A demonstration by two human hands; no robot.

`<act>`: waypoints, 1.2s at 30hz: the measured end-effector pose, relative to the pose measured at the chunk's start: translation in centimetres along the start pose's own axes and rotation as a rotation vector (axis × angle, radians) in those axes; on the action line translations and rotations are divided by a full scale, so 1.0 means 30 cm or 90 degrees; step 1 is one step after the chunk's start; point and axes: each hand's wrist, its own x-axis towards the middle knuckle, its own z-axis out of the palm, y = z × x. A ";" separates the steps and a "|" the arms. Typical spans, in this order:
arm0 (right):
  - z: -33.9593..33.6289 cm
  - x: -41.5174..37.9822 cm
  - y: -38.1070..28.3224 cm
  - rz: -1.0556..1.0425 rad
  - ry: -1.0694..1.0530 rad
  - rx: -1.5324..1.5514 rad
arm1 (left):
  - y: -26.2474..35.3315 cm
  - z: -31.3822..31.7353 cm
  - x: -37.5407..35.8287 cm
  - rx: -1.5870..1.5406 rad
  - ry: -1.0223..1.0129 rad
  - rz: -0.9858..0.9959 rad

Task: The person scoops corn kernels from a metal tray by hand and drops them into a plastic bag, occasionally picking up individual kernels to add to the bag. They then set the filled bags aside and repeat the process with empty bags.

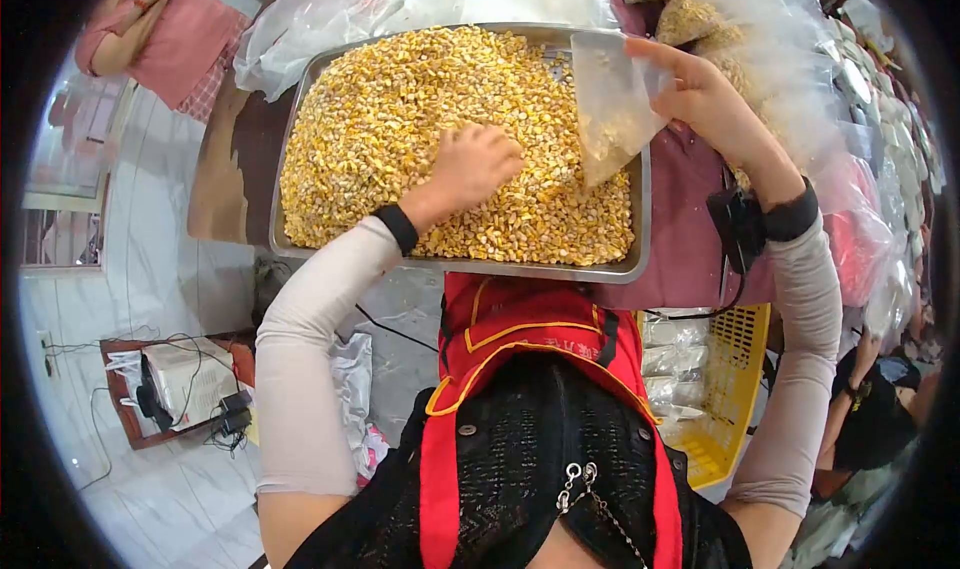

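Note:
A large metal tray [643, 199] holds a heap of yellow, dried corn kernels [370, 119]. My left hand [472, 169] rests on the middle of the heap, its fingers curled down into the kernels and their tips hidden. Over the tray's right side, a clear plastic bag [603, 99] hangs tilted with some kernels showing in its lower corner. My right hand [700, 99] grips this bag at its right edge.
Filled plastic bags [690, 21] lie at the table's back right. Empty plastic bags [320, 14] lie behind the tray. A yellow crate [735, 369] with packets stands below. A person in pink [165, 49] stands back left; another person [870, 409] is at right.

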 end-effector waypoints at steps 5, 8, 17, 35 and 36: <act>0.004 0.006 -0.051 0.012 -0.013 -0.037 | 0.041 -0.031 -0.067 0.067 -0.007 0.233; -0.013 0.004 -0.072 0.019 -0.044 -0.025 | -0.070 0.003 -0.045 0.053 0.084 0.205; 0.012 0.006 -0.047 -0.032 -0.164 -0.055 | -0.102 -0.178 0.084 -1.017 0.136 -0.544; 0.052 -0.015 -0.064 -0.120 -0.069 -0.226 | 0.108 -0.413 0.350 -1.375 0.240 -0.107; 0.055 -0.013 -0.066 -0.136 -0.064 -0.232 | 0.149 -0.421 0.369 -1.336 0.270 -0.082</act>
